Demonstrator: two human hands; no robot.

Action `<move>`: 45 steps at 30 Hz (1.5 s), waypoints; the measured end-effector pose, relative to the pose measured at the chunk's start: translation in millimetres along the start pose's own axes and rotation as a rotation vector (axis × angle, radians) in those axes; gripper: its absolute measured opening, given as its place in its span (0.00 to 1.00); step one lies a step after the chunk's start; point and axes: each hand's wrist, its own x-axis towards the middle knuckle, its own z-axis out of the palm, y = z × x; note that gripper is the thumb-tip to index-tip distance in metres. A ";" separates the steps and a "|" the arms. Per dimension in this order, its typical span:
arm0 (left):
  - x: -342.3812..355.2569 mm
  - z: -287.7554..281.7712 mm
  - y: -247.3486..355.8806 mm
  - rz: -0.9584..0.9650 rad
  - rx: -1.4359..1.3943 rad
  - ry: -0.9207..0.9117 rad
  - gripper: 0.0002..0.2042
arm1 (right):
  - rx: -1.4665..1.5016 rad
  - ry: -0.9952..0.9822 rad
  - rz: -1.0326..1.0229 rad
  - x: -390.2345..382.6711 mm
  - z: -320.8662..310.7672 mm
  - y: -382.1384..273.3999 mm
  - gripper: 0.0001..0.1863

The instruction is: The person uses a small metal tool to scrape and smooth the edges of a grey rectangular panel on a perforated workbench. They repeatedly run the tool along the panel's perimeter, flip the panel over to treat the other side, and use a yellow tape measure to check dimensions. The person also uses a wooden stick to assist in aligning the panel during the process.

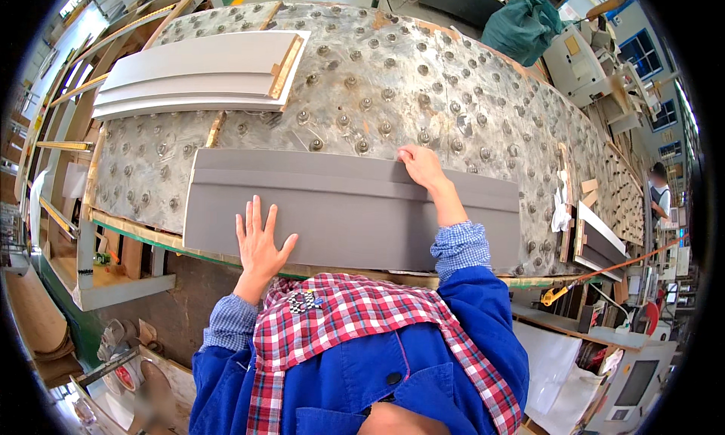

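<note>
A long grey panel [332, 208] with a raised ridge along its length lies in front of me, along the near edge of the metal-topped table. My left hand [261, 242] rests flat on the panel's left part, fingers spread. Over the far edge, right of the middle, my right hand [423, 167] is closed, its fingers curled at that edge. Whatever those fingers may hold is too small or hidden to make out.
Studded with roller balls, the metal table top [340, 80] stretches away beyond the panel. White panels [189, 72] are stacked at its far left. At the right lie a dark panel piece [600, 242] and a crumpled white cloth [560, 211]. A person [659, 193] stands farther right.
</note>
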 end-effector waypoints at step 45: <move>-10.3 -0.7 -4.4 0.012 0.035 0.001 0.32 | -0.802 0.467 -0.432 30.4 -64.6 2.0 0.18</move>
